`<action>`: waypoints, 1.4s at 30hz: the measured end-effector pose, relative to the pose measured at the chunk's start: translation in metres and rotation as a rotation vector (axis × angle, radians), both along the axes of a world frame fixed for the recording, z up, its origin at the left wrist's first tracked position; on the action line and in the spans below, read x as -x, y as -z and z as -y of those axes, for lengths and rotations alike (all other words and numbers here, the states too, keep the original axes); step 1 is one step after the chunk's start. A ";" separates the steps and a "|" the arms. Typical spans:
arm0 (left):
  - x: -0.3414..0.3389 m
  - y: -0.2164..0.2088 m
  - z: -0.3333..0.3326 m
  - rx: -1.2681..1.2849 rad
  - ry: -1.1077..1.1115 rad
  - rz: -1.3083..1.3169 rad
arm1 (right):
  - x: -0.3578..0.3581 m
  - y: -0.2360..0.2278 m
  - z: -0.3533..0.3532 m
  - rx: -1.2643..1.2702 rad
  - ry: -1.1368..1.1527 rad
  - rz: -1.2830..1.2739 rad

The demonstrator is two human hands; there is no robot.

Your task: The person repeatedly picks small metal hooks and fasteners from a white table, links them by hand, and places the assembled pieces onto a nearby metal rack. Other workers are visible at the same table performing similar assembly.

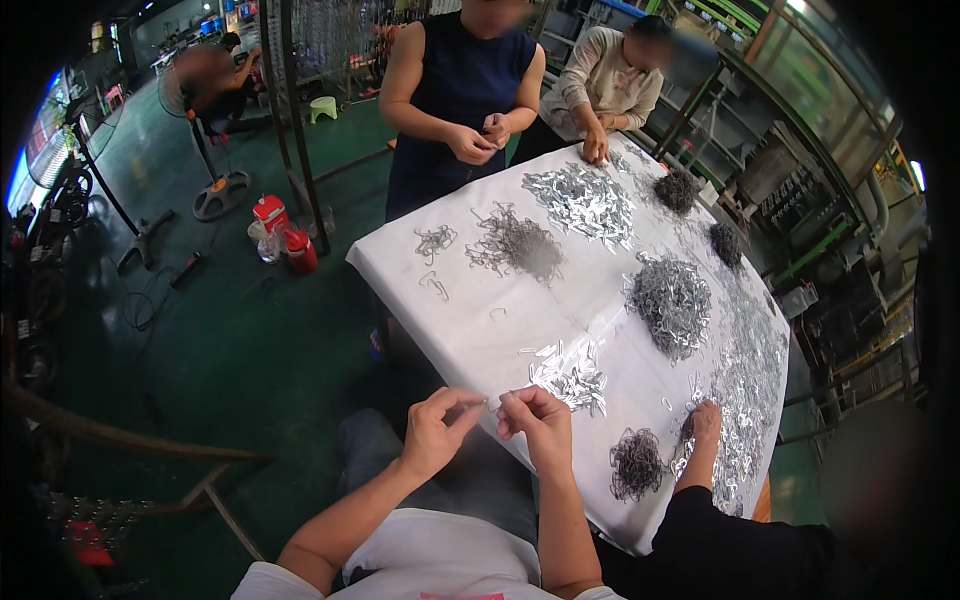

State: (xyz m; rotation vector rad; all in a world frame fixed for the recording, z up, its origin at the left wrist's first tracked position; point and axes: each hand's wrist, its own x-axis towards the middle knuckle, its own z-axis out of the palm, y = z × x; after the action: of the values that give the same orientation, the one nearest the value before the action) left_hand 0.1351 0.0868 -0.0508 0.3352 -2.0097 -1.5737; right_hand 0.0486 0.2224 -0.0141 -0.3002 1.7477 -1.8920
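Close together at the near edge of the white-covered table (pixel 440 310), both my hands are raised in front of my lap. My left hand (pixel 438 432) is closed in a pinch, thumb against fingers, beside a tiny bright bit at its fingertips. Just right of it, my right hand (pixel 538 425) pinches too, its thumb and forefinger turned toward the left. What they hold is too small to name. Right behind the right hand lies a loose pile of flat, shiny metal strips (pixel 570 375). A dark heap of bent wire hooks (pixel 638 465) sits farther right.
Across the table spread more wire hooks (pixel 515 245), a pile of shiny metal pieces (pixel 590 203) and a tall grey mound (pixel 670 305). A co-worker's hand (pixel 705 420) reaches in at right; two people stand opposite. Red containers (pixel 298 250) and a fan base (pixel 220 195) stand on the floor.
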 end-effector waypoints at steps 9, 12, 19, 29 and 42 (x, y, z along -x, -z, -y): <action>0.000 -0.004 -0.003 0.066 -0.052 -0.018 | -0.007 -0.004 0.003 0.006 0.051 0.000; -0.002 -0.002 -0.006 0.042 -0.033 -0.026 | -0.005 -0.004 0.004 0.022 0.046 0.008; -0.001 -0.003 -0.006 0.053 -0.023 -0.033 | -0.009 -0.008 0.011 -0.022 0.116 0.006; -0.001 0.006 -0.011 0.141 -0.046 -0.049 | -0.012 0.005 0.009 0.030 0.179 0.012; 0.111 0.071 0.020 0.470 0.156 -0.121 | -0.031 0.021 -0.003 0.186 0.097 -0.136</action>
State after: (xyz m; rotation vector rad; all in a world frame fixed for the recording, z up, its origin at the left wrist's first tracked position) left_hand 0.0245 0.0669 -0.1216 -0.0983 -2.2695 -1.1222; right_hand 0.0798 0.2250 -0.0349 -0.4294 1.7018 -2.1547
